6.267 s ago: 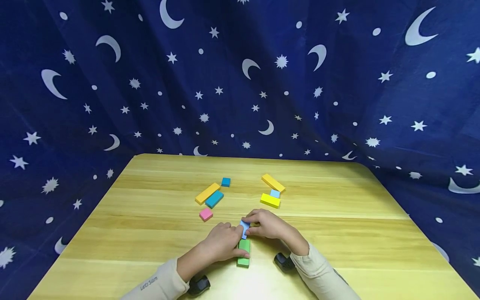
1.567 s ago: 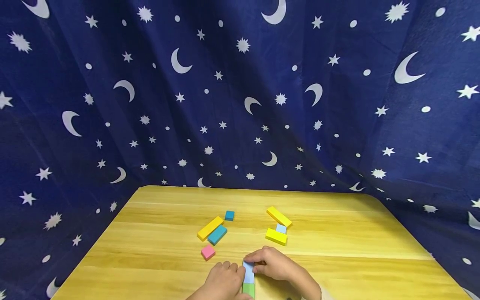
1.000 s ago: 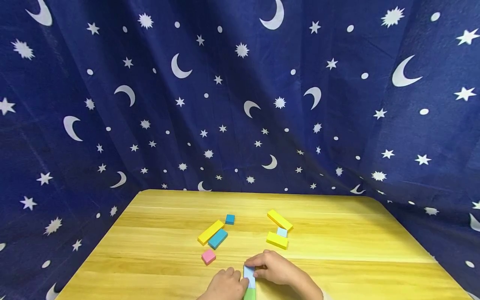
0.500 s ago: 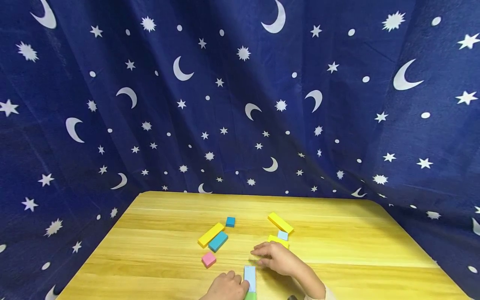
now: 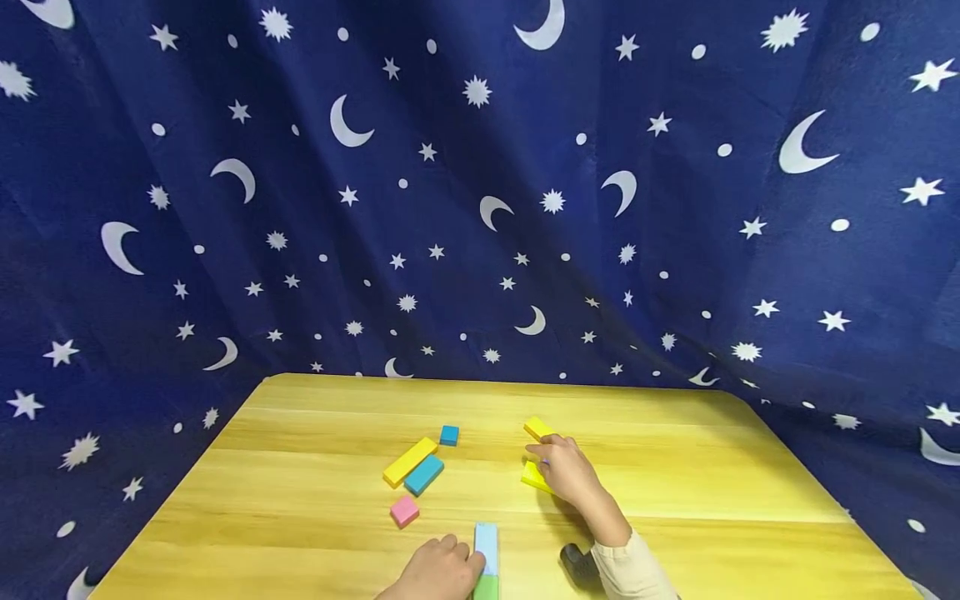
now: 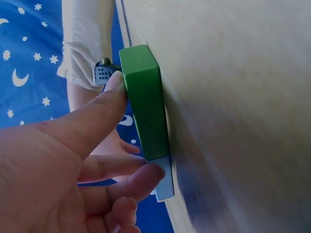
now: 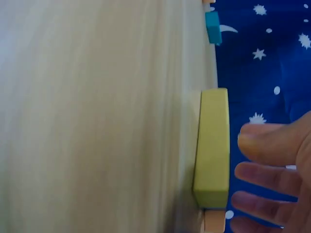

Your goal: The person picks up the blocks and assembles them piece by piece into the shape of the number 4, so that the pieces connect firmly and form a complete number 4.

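My left hand (image 5: 442,569) rests beside a light blue block (image 5: 486,546) and a green block (image 5: 487,587), which lie end to end on the table. In the left wrist view its thumb touches the green block (image 6: 146,107), and a fingertip lies by the join with the light blue block (image 6: 164,182). Farther off, my right hand (image 5: 568,471) hovers over two yellow blocks, the nearer one (image 5: 537,477) and the farther one (image 5: 536,427), both partly covered. In the right wrist view its thumb and fingers stand apart, off a yellow block (image 7: 213,145). A small light blue block there is mostly hidden.
Left of centre lie an orange-yellow block (image 5: 410,462), a teal block (image 5: 424,475), a small blue block (image 5: 449,436) and a pink block (image 5: 405,512). A dark blue curtain (image 5: 450,167) with moons and stars hangs behind the wooden table (image 5: 300,500).
My right hand has let go of the light blue block and moved forward and right, over the yellow blocks. The left hand stays beside the joined blocks. Since the oldest frame, the head view has tilted up.
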Demonstrator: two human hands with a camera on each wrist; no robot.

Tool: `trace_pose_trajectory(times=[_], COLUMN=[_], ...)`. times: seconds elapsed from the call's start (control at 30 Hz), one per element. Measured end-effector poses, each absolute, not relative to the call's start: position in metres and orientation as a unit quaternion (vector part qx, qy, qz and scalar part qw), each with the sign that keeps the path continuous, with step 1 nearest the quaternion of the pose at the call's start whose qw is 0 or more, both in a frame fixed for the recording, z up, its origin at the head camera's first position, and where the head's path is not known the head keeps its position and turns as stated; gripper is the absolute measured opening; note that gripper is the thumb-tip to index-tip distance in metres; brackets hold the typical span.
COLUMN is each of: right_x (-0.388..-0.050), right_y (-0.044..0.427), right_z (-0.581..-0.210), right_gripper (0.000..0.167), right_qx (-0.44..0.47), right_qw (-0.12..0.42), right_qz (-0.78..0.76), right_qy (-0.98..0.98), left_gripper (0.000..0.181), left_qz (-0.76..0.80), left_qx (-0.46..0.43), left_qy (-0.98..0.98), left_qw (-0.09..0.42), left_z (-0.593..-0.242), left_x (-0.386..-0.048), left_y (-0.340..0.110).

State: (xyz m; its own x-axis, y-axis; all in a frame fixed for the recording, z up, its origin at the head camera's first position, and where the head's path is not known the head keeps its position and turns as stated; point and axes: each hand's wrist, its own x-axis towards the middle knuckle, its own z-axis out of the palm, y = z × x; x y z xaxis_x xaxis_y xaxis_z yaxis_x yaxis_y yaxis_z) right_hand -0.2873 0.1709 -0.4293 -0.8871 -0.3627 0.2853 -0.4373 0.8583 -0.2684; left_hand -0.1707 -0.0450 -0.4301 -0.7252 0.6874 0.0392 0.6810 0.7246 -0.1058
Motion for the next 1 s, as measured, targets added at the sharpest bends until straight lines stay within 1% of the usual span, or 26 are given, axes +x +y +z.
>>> trace_pose_trajectory(times=[0.13, 0.2, 0.27, 0.47, 0.57, 0.77, 1.0], right_x=[-0.294, -0.296, -0.296, -0.289, -0.287, -0.283, -0.284], right_y=[0.171, 0.173, 0.176, 0.184, 0.186, 0.189, 0.19], right_z=[-0.426, -0.424, -0.422, -0.423, -0.42, -0.418, -0.419], right_gripper=[0.031, 0.035, 0.038, 0.037, 0.036, 0.039, 0.045], right_qx=[0.18, 0.172, 0.171, 0.184, 0.186, 0.192, 0.21], right_qw=[0.093, 0.085, 0.073, 0.053, 0.046, -0.008, -0.011], right_qz=[0.156, 0.151, 0.141, 0.111, 0.112, 0.106, 0.068], right_qy=[-0.967, -0.97, -0.972, -0.975, -0.975, -0.976, -0.975], left_gripper=[0.045, 0.051, 0.052, 0.057, 0.058, 0.058, 0.058], left_qz=[0.034, 0.04, 0.042, 0.059, 0.065, 0.069, 0.063], left_qx=[-0.356, -0.35, -0.348, -0.348, -0.346, -0.348, -0.346], left_qy=[-0.933, -0.935, -0.935, -0.934, -0.934, -0.933, -0.934], left_qw=[0.045, 0.05, 0.05, 0.052, 0.064, 0.063, 0.053], left_z=[-0.427, -0.425, -0.423, -0.421, -0.422, -0.424, -0.424], left_x=[-0.171, -0.17, -0.169, -0.165, -0.164, -0.16, -0.161], left_y=[-0.048, -0.048, -0.047, -0.044, -0.044, -0.046, -0.047])
